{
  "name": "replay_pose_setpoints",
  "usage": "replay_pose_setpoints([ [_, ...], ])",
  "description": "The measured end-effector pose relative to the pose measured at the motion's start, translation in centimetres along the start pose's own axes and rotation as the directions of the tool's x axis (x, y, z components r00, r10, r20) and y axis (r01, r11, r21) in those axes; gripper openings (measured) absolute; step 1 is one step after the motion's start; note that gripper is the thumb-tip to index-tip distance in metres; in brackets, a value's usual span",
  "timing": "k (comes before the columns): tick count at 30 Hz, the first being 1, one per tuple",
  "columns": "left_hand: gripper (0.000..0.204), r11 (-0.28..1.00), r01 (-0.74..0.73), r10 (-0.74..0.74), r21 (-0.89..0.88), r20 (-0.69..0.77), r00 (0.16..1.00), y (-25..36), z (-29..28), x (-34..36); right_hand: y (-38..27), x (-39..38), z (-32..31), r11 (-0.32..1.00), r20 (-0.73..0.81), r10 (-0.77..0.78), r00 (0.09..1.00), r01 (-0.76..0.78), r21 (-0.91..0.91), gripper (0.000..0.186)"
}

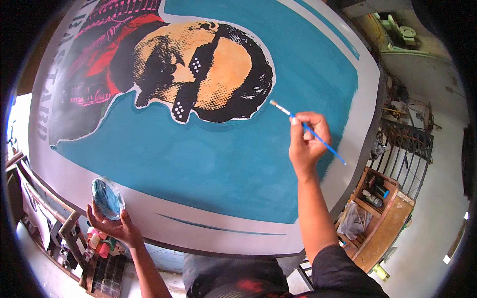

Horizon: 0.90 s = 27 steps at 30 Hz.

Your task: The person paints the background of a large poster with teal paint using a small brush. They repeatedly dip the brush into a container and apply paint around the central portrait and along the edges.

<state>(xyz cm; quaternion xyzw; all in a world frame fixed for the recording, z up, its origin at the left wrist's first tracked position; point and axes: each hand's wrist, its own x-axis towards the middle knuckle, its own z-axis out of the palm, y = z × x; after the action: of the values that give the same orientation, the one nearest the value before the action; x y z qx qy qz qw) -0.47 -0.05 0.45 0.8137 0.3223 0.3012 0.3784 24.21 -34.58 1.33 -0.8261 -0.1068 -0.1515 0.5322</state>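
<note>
My right hand (310, 139) is closed around a thin blue paintbrush (284, 110). Its bristle tip points left, over the teal ground beside the outline of a portrait; whether it touches the surface I cannot tell. At the lower left, my left hand (118, 229) holds up a round tub (109, 198) smeared inside with blue paint, fingers around its lower side. Both hands are over a large painting (198, 169) with a white border. The portrait (198, 74) on it lies sideways, in black and orange with pixelated sunglasses and a pale edge. A narrow blue stroke marks the near border.
A wooden box (380, 218) holding tools and a plastic bag stands right of the painting, near a dark metal rack (407, 151). Wooden framing (47, 191) and several coloured containers (99, 242) are at the lower left.
</note>
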Motion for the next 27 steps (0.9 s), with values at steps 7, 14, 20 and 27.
replay_pose_setpoints([
  [7,0.093,1.0,-0.016,0.016,-0.018,-0.01,1.0,0.6,0.3,0.3,-2.9,-3.4,2.3,0.998,0.062,-0.051,0.997,0.053,-0.031,0.013],
  [14,0.094,1.0,-0.023,0.023,-0.009,-0.007,1.0,0.6,0.3,0.2,-3.9,-3.5,3.1,0.997,0.108,-0.015,0.994,0.023,-0.068,0.011],
  [20,0.091,0.999,-0.036,0.036,0.009,0.003,0.999,0.2,0.1,0.2,-3.4,-3.6,2.9,0.995,0.089,-0.041,0.995,0.049,-0.087,0.011],
  [27,0.09,1.0,-0.024,0.024,0.02,-0.009,1.0,0.4,0.0,0.1,-3.1,-3.7,2.2,0.992,-0.002,-0.014,1.0,0.014,-0.126,0.011],
])
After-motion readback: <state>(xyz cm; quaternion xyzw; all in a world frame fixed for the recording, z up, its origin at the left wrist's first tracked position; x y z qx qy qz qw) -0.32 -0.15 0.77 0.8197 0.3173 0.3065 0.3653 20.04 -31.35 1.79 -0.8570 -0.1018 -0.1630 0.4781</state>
